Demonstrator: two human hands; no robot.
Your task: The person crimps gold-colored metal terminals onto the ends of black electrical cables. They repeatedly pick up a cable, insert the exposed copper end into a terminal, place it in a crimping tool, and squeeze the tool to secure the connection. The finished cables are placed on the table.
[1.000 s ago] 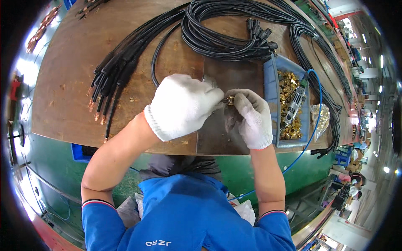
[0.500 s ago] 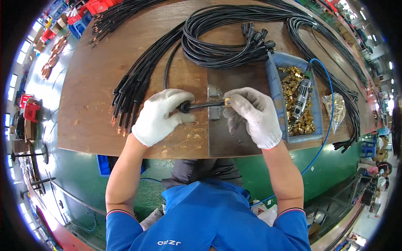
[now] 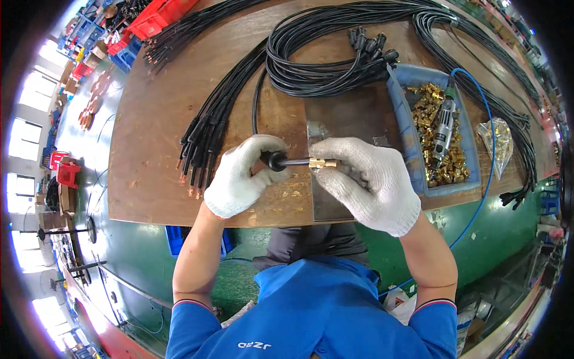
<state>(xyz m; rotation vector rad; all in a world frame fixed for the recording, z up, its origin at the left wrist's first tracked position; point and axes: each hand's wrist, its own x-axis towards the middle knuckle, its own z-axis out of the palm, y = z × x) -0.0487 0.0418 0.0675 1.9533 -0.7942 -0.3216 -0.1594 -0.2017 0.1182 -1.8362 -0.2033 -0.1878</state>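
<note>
On the counter [image 3: 149, 149], left of the blue bin [image 3: 406, 134], the left hand [image 3: 241, 178] grips a black rubber boot [image 3: 277, 161] around a cable [image 3: 296, 162]. The right hand [image 3: 382, 182] curls narrowly about the brass connector [image 3: 323, 163] at its end; whether it pinches, I cannot tell. This connector looks seated, the boot still apart from it; bundled cables [image 3: 210, 128] farther left of the bin show bare copper ends.

Your wide fisheye looks down from your head above the grip, near enough that your left hand [image 3: 240, 178] and right hand [image 3: 385, 182] sit mid-view.
</note>
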